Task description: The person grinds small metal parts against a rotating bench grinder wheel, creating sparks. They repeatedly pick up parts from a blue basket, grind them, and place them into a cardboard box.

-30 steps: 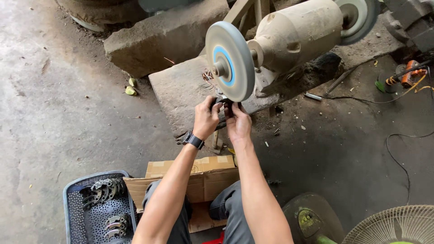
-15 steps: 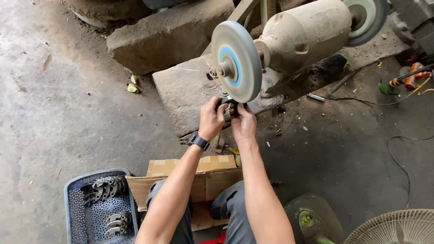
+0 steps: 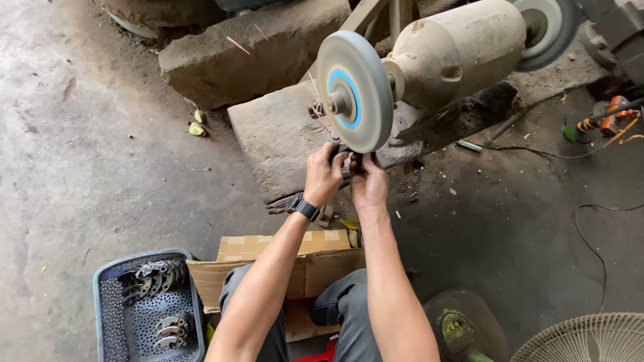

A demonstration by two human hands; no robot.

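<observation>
**Workpiece now hard against the wheel, sparks flying**

Over the last second both hands have moved up and in toward the grinding wheel (image 3: 355,90), and the head camera has come closer with them, so the bench grinder fills more of the view than before. The clearest change is the sparks (image 3: 238,45): thin orange streaks now shoot up and left over the stone block (image 3: 255,50), where none showed a second ago. That reads as the metal having just met the wheel's rim in earnest, so the grinding is under way rather than being lined up.

The left hand (image 3: 324,177), with a dark wristwatch (image 3: 304,208), and the right hand (image 3: 367,182) are pressed close together, fingers curled and pinching a small dark metal piece (image 3: 347,161) between them. The piece sits at the lower edge of the wheel, touching it or nearly so; its shape is mostly hidden by the fingers.

The grinder's motor housing (image 3: 459,50) rests on a worn slab (image 3: 282,144) just above the floor. Near the person's knees lies a flattened cardboard box (image 3: 295,265), and to the left of it a blue-grey plastic basket (image 3: 107,315) holding curved metal parts (image 3: 154,278), well away from the hands. A wire fan guard (image 3: 583,338) shows at the lower right.
</observation>
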